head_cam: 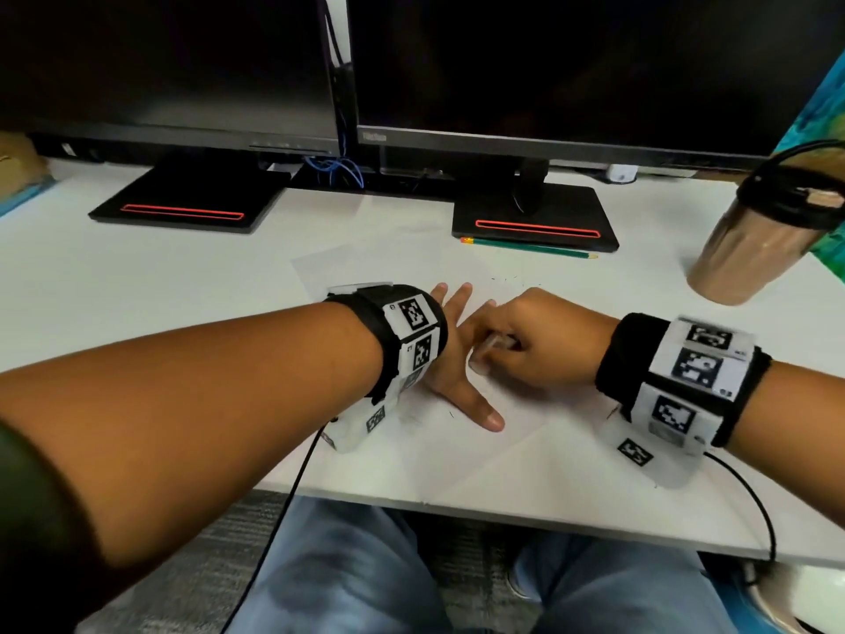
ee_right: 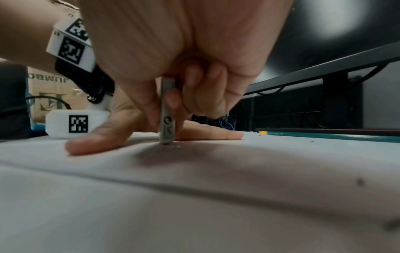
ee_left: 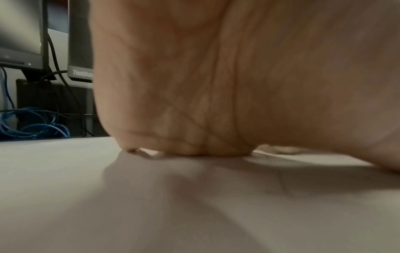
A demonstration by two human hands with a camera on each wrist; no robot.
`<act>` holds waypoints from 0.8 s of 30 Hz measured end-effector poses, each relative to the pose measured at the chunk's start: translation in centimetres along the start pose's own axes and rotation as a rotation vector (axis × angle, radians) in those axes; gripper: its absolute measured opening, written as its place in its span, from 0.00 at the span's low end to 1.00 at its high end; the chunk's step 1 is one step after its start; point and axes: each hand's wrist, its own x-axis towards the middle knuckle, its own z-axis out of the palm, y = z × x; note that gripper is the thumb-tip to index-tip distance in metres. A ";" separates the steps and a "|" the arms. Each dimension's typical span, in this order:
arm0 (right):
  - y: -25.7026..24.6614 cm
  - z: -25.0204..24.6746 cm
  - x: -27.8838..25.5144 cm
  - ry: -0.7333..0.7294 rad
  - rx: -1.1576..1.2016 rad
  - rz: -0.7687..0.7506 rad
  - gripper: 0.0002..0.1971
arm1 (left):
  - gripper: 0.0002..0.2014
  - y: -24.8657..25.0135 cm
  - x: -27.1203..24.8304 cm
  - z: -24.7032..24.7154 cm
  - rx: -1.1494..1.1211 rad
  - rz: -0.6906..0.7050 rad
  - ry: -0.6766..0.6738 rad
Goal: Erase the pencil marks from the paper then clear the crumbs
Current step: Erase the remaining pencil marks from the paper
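Here, right hand (ee_right: 184, 71) pinching eraser (ee_right: 167, 113), left hand (head_cam: 452, 359) flat on paper (head_cam: 388, 258), pencil (head_cam: 530, 247) beyond

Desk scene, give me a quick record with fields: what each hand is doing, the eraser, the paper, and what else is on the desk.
left hand: flat, pressing the paper
right hand: grips the eraser
eraser: upright, lower end on the paper
crumbs: few dark specks beyond the hands
pencil: green, by the monitor base
tumbler: far right
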 end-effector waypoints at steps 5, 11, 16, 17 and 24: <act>0.3 -0.3 0.4 0.109 -0.132 0.046 0.09 | 0.69 0.2 -0.4 -0.1 0.005 -0.009 0.028; 0.5 -0.6 0.5 0.135 -0.083 0.100 0.07 | 0.71 0.1 -0.5 -0.2 -0.008 -0.019 0.031; -0.7 0.0 0.0 0.060 0.009 -0.014 0.05 | 0.68 0.1 -0.5 -0.2 0.005 0.000 0.018; -0.5 -0.2 0.0 0.069 0.016 0.014 0.04 | 0.69 0.1 -0.5 -0.1 -0.001 -0.005 0.022; -0.7 -0.2 0.1 0.065 0.033 0.010 0.05 | 0.70 0.0 -0.3 0.1 -0.004 -0.004 0.024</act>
